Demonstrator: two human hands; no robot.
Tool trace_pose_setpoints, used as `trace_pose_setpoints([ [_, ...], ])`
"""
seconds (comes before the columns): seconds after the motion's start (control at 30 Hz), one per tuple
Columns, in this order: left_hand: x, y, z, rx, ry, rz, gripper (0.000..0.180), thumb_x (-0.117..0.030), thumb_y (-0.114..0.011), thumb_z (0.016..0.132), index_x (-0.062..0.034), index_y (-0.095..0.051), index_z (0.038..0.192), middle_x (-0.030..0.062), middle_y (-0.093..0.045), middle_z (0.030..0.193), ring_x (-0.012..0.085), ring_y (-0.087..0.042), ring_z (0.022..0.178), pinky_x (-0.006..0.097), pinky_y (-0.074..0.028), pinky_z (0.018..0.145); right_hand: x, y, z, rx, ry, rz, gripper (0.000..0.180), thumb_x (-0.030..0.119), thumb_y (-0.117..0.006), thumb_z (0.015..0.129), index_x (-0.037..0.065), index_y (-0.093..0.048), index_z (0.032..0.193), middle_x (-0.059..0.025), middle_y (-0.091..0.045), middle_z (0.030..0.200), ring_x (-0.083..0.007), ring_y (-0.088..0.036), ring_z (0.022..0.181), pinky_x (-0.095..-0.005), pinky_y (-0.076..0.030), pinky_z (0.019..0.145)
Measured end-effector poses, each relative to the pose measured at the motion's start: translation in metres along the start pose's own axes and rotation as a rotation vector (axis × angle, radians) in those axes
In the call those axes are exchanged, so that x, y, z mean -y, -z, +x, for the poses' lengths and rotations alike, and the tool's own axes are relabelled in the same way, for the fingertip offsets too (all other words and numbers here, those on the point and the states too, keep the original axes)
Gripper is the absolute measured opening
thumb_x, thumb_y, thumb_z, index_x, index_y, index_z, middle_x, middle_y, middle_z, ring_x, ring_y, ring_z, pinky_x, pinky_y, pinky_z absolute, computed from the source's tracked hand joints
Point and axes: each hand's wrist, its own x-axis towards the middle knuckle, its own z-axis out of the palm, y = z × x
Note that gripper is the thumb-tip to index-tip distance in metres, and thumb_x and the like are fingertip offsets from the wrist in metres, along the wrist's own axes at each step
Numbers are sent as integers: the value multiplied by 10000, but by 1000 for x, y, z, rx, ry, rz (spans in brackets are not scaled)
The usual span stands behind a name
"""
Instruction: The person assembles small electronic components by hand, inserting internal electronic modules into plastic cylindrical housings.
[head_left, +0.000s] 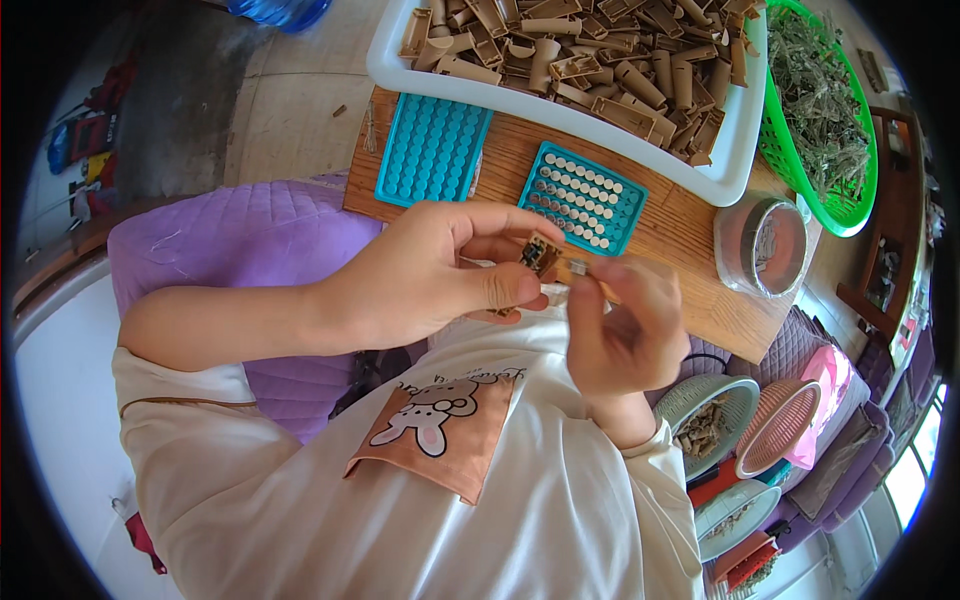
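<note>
My left hand is closed around a small brown plastic casing with dark parts inside its open end. Close beside that end, the thumb and forefinger of my right hand pinch a small silvery piece, whose exact kind is too small to tell. Just beyond my hands, a teal tray holds rows of small round button cells, some pale on top and some darker. Part of its near edge is hidden by my left hand.
Another teal tray with round pockets lies on the wooden table. Behind stands a white bin heaped with brown casings. A green basket of clear plastic pieces, a round tub and several lower-right baskets stand around.
</note>
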Motion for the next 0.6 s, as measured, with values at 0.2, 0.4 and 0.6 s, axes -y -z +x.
trace_pose_setpoints([
  [0.2, 7, -1, 0, -72, 12, -45, 313, -163, -460, 855, -40, -418, 1139, 13, -512, 898, 95, -528, 835, 274, -481, 743, -9, -14, 3, 198, 279, -77, 288, -56, -638, 503, 6, -559, 772, -58, -570, 729, -191, -545, 631, -260, -440, 538],
  [0.4, -1, 2, 5, -101, 84, -78, 273, -168, -401, 873, -45, -429, 1115, 22, -523, 909, 87, -527, 853, 271, -481, 732, -20, -15, -10, 142, 230, 36, 311, -1, -638, 554, 9, -544, 850, -83, -590, 806, -202, -544, 653, -259, -436, 522],
  [0.6, 0, 5, 4, -107, -16, -39, 275, -162, -403, 872, -36, -423, 1115, 69, -526, 991, 98, -517, 879, 270, -471, 750, -16, -19, -12, 118, 360, -83, 318, -3, -627, 574, 13, -539, 879, -85, -589, 879, -198, -530, 698, -259, -433, 514],
])
